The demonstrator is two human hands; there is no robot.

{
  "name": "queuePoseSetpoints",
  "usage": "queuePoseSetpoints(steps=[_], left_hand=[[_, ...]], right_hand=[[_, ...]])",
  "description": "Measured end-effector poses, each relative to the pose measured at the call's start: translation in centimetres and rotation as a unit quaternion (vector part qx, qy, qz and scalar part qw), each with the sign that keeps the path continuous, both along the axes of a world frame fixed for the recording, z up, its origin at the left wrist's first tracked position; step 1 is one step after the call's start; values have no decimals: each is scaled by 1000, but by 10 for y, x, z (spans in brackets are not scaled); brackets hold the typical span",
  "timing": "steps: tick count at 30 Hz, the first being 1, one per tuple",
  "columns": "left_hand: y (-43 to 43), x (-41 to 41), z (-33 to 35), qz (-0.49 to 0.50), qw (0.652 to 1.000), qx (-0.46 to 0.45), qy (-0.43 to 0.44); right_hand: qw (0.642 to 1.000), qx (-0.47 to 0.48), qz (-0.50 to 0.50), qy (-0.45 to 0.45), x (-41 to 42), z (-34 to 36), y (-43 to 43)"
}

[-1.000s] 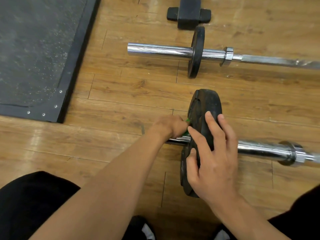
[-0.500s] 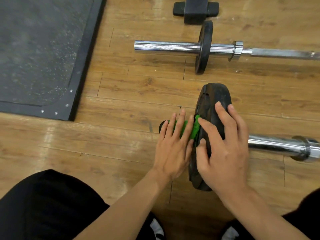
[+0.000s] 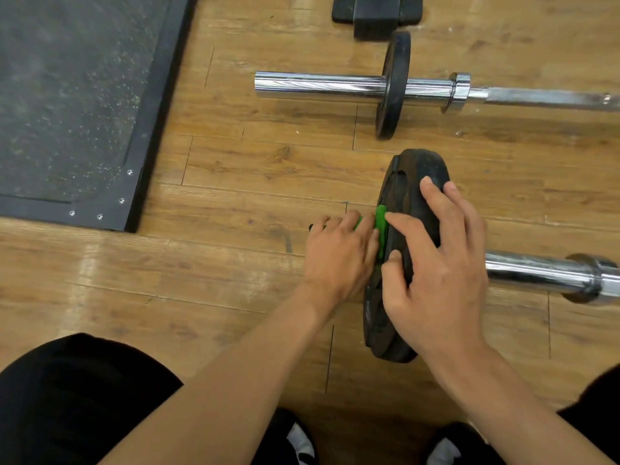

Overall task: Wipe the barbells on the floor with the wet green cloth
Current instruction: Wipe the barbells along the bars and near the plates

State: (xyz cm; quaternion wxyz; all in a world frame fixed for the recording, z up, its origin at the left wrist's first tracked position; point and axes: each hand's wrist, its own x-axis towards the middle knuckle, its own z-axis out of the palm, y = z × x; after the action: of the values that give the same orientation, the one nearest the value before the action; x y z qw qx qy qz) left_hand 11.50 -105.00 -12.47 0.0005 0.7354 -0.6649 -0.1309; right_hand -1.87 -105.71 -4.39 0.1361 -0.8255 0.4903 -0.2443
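The near barbell (image 3: pixel 543 275) lies on the wooden floor, carrying a thick black plate (image 3: pixel 407 182) that stands on its rim. My left hand (image 3: pixel 339 255) covers the sleeve end left of the plate, fingers curled over the green cloth (image 3: pixel 380 219), which is bunched against the plate's left face. My right hand (image 3: pixel 436 263) rests on the plate with spread fingers; thumb and forefinger lie on its left side, the forefinger touching the cloth. A second barbell (image 3: pixel 322 85) with a thin black plate (image 3: pixel 394 85) lies farther away.
A dark rubber mat (image 3: pixel 67 95) with a black frame fills the far left. A black equipment foot (image 3: pixel 375 13) stands beyond the far barbell. My knees in black and my shoes (image 3: pixel 302 444) are at the bottom edge.
My left hand turned from gripping the sleeve sideways to lying over it, and its fingers have curled over the green cloth. My right hand stays on the plate.
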Motion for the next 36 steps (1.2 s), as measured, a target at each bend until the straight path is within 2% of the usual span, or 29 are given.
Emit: queuePoseSetpoints(steps=[3, 5, 6, 11, 14, 18, 23, 25, 28, 31, 33, 36], left_hand=[[-37, 7, 14, -27, 989, 144, -24], [-51, 8, 17, -52, 978, 203, -20], [-50, 8, 18, -59, 978, 200, -17], [10, -1, 7, -12, 998, 64, -8], [41, -8, 1, -13, 1000, 26, 3], [9, -3, 11, -11, 998, 59, 14], [-65, 7, 14, -82, 973, 216, -5], [-63, 8, 13, -72, 978, 193, -11], [-5, 0, 16, 1, 996, 88, 2], [30, 4, 6, -23, 998, 48, 29], [3, 18, 7, -6, 997, 77, 21], [-49, 33, 3, 11, 985, 169, 23]], right_hand=[[1000, -3, 4, -5, -2, -3, 1], [1000, -4, 7, -10, -4, -3, 1], [1000, -3, 7, -13, -4, -3, 0], [1000, 6, 12, -13, -1, -1, -3], [1000, 10, 12, -14, -1, 0, -4], [1000, 13, 4, -27, 1, 1, -11], [999, 37, -1, -37, 4, 1, -23], [998, 40, 2, -41, 5, 2, -25], [999, 31, 6, -43, 4, 0, -24], [999, 25, 8, -46, 2, 0, -19], [998, 22, 7, -51, 2, 0, -17], [998, 29, 5, -62, 3, 0, -18]])
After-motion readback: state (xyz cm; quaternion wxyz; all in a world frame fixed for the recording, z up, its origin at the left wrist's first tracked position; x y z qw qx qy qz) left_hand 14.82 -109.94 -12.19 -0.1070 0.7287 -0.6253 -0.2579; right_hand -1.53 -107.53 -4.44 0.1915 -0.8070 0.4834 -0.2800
